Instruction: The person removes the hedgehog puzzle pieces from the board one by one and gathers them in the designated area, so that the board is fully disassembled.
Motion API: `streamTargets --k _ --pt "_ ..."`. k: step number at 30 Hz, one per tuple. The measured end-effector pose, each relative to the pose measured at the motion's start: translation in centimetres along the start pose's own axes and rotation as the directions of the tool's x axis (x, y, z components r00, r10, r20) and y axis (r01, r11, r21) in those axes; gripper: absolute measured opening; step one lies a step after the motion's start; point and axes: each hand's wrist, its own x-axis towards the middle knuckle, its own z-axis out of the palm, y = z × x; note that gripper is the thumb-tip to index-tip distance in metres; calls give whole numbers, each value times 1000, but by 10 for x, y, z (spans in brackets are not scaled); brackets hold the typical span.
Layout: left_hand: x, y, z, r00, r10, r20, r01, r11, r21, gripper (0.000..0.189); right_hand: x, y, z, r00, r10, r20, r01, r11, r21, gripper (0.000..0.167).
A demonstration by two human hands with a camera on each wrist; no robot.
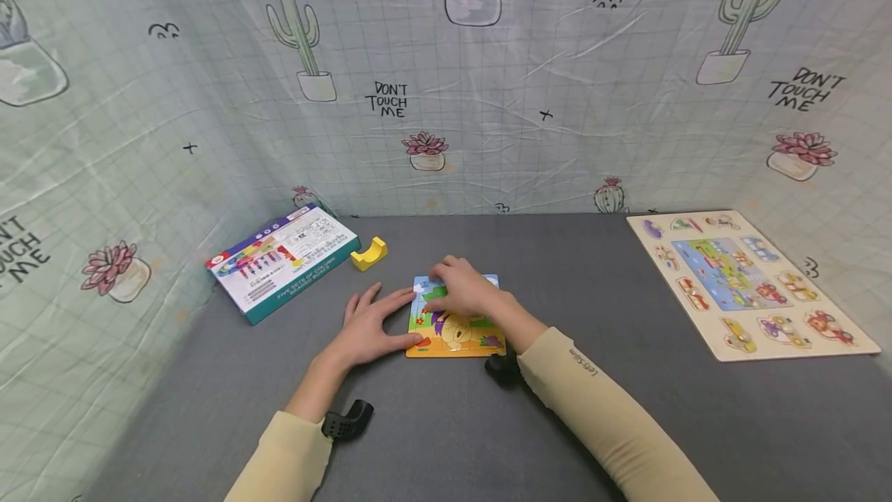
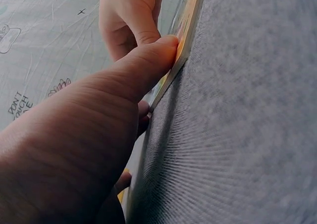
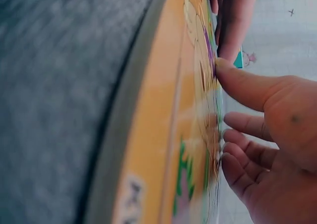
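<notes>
A small picture puzzle [image 1: 456, 348] with an orange lower border and a yellow cartoon animal lies flat on the grey table. At its left side my left hand [image 1: 369, 330] is spread, the thumb on the lower left corner and the fingers along the left edge. In the left wrist view that thumb [image 2: 166, 44] presses on the puzzle's rim. My right hand [image 1: 465, 289] reaches over the puzzle's upper part and covers some of the picture. Seen from the right wrist, its thumb and fingertips [image 3: 232, 157] touch the picture surface, spaced apart, with nothing visible between them.
A teal-edged box [image 1: 286, 258] printed with beads lies at the left. Beside it sits a yellow curved block [image 1: 369, 253]. A large wooden board [image 1: 704, 324] with several vehicle pictures is at the right. A patterned curtain [image 1: 488, 122] rises behind the table.
</notes>
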Motion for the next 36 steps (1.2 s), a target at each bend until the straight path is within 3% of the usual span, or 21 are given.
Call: streamTargets --k 6,15,23,28,36 --pt "0 -1 0 1000 -4 -1 4 1000 -5 77 1 -7 1 999 37 -2 -37 999 4 51" --pt "-3 -2 2 1000 2 -6 -2 1000 5 77 3 -9 6 997 75 13 -76 992 102 46" --pt "-2 -5 3 1000 16 -15 -16 1000 16 77 4 -7 8 998 52 -21 -49 990 130 50" --pt "-2 -2 3 1000 18 11 -18 999 39 77 4 -5 9 998 44 -42 -38 991 125 54" --pt "0 0 2 998 44 40 -46 998 50 78 -1 -4 7 994 -1 -113 16 991 134 40"
